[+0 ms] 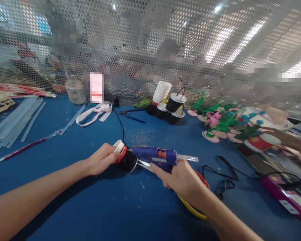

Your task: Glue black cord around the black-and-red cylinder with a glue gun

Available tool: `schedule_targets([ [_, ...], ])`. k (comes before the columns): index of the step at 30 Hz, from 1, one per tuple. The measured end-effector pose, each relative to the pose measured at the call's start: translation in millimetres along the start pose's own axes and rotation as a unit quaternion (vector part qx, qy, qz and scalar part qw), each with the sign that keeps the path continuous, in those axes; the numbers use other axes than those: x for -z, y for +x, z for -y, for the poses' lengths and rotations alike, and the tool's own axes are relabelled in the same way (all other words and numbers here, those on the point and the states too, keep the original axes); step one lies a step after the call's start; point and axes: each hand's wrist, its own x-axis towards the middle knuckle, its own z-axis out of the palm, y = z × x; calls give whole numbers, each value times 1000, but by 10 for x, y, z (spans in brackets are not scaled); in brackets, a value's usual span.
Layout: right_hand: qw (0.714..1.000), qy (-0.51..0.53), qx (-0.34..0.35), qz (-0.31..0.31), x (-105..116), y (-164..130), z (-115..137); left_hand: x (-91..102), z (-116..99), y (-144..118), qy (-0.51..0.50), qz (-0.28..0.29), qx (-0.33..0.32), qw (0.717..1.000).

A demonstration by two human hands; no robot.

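Observation:
My left hand point(101, 158) grips a small black cup point(126, 160) with a white inside and a red band, tipped on its side on the blue table point(65, 147). My right hand point(182, 177) holds a blue glue gun point(157, 157) with an orange trigger. The gun's nozzle points left and touches the cup near its red band. A clear glue stick point(188, 158) juts from the back of the gun. Under my right wrist lie scissors with red and yellow handles point(190, 207), partly hidden.
Black cups with wire handles point(174, 105) and a white cup stack point(161, 92) stand at the back. Green and pink foam pieces point(220, 122) lie at right, where another person's hand point(291, 140) reaches in. Clear glue sticks point(15, 122) lie left. A black cord point(228, 170) trails right. A perforated screen point(140, 50) closes the back.

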Motion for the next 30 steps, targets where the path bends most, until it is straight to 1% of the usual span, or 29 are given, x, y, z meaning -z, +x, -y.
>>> schedule_targets([
  [2, 1000, 11, 0, 18, 3, 1, 2, 3, 2, 3, 4, 1, -7, 1000],
  [7, 1000, 10, -19, 12, 13, 48, 11, 5, 10, 11, 9, 3, -22, 1000],
  [10, 999, 14, -30, 23, 11, 69, 12, 6, 16, 8, 14, 5, -30, 999],
  [14, 999, 15, -26, 14, 5, 66, 15, 12, 17, 2, 21, 6, -27, 999],
  [19, 999, 2, -19, 30, 9, 79, 25, 13, 18, 1, 17, 0, -33, 999],
  [24, 1000, 19, 4, 12, -10, 15, -15, 0, 10, 3, 13, 1, -13, 1000],
  [28, 1000, 3, 9, 2, -17, 12, -23, -7, 0, 3, 1, -6, -4, 1000],
  [30, 999, -11, 34, -15, -21, 20, -35, -12, -4, 4, -3, -8, 3, 1000],
])
